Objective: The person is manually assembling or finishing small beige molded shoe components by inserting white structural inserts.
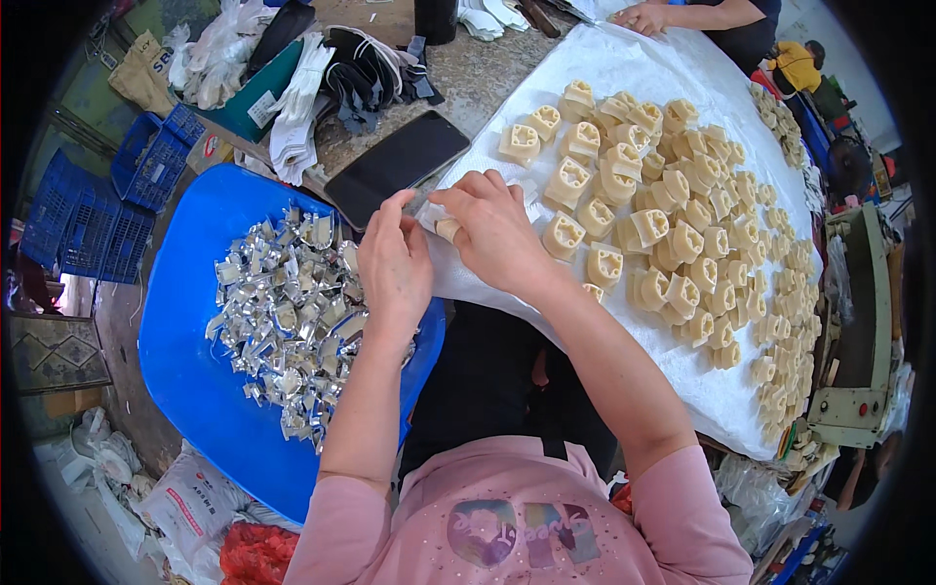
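Note:
My right hand (495, 229) is closed around a small cream plastic part (448, 230) at the near left edge of the white sheet (624, 68). My left hand (393, 261) meets it from the left, fingertips pinching a small shiny metal piece (421, 206) against the part. Several cream plastic parts (673, 244) lie spread over the white sheet to the right. A heap of shiny metal clips (288, 312) fills a blue tray (185, 370) just left of my left hand.
A black phone (396, 164) lies on the table behind my hands. White gloves and dark straps (336, 83) are piled further back. Blue crates (97, 214) stand at the left. Another person's hand (643, 17) rests at the sheet's far edge. A green machine (858, 322) stands at the right.

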{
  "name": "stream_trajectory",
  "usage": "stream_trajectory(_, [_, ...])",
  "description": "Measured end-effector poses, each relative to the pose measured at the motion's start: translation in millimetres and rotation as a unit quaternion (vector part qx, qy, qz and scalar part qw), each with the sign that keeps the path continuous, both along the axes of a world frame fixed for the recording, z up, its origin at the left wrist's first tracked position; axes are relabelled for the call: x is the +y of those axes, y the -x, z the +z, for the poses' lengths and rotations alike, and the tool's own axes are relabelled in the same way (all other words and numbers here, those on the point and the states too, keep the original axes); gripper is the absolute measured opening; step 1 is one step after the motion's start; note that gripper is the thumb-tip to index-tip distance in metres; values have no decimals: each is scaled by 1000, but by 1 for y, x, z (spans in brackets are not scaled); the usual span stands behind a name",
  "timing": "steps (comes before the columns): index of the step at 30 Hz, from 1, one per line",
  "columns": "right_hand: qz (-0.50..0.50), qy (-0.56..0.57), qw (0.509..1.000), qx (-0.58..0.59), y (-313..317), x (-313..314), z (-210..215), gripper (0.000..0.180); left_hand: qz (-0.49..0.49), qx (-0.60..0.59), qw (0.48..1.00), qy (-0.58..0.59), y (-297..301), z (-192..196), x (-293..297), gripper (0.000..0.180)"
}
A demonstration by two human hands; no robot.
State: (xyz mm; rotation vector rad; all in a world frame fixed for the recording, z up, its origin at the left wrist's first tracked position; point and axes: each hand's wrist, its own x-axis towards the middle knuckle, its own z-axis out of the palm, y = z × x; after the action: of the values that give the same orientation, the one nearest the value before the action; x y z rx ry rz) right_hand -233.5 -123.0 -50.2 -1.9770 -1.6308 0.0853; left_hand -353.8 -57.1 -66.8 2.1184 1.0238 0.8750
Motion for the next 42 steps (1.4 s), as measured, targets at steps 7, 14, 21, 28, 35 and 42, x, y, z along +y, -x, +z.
stream_trajectory(7, [-34, 21, 999, -8, 6, 0, 2, 42, 6, -10, 999, 39, -5, 1, -4, 31])
stream_trajectory(14, [-4, 3, 997, 74, 2, -3, -5, 44, 4, -54, 989, 141, -4, 5, -3, 29])
stream_trajectory(21, [11, -52, 985, 163, 0, -6, -1, 35, -39, -151, 957, 243, 1, 4, 6, 27])
stream_trajectory(28, [-9, -39, 982, 184, 3, -8, 15, 18, -87, -302, 890, 329, 0, 7, 2, 27])
stream_trajectory(35, [-76, -70, 960, 262, 1, -21, 14, 12, -49, -284, 914, 286, 2, -6, 7, 26])
stream_trajectory(42, [-23, -92, 974, 208, 5, -22, 12, 10, -102, -322, 895, 291, -6, 12, -8, 22])
